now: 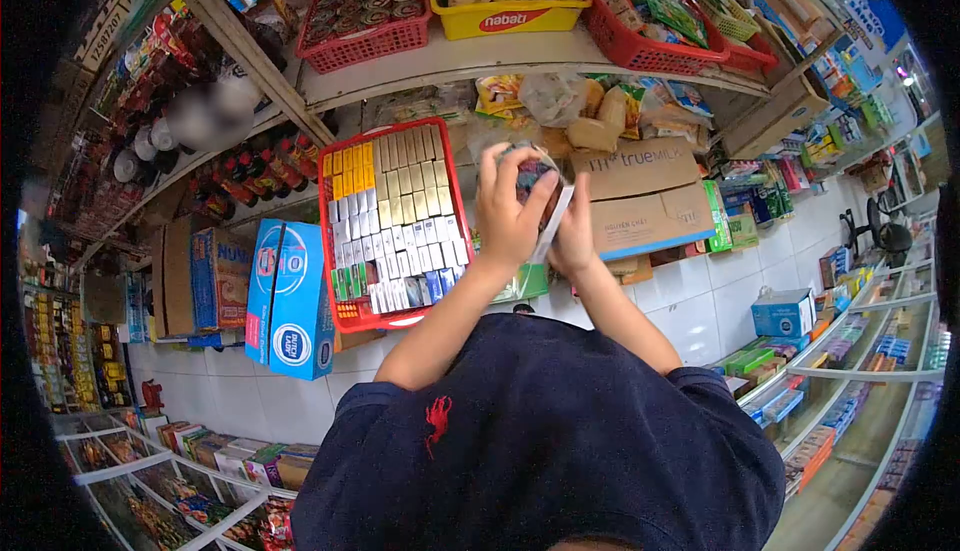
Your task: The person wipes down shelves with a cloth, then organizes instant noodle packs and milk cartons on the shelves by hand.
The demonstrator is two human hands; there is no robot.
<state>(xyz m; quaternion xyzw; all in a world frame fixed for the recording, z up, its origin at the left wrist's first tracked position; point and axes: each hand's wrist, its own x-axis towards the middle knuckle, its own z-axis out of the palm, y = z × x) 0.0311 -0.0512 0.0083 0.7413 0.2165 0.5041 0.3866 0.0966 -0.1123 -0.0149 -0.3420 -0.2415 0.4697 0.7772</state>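
Note:
In front of my chest, my left hand [512, 201] is wrapped round a small dark pack [535, 176] with reddish and bluish patches and a pale edge; its exact kind cannot be made out. My right hand [573, 233] grips the same pack from the other side, along a white strip, its fingers partly hidden. Just left of the hands lies a red tray [464, 191] with rows of cigarette packs [400, 196] in gold, yellow, white and green. A brown cardboard box [645, 201] marked TH true MILK sits to the right, behind my right hand.
A blue Dutch Lady box [290, 296] stands left of the tray. Above, a shelf [400, 63] carries a red basket of cans [365, 26], a yellow Nabati basket [510, 19] and a red basket of packets [650, 41]. Glass display cases [850, 376] stand to the right.

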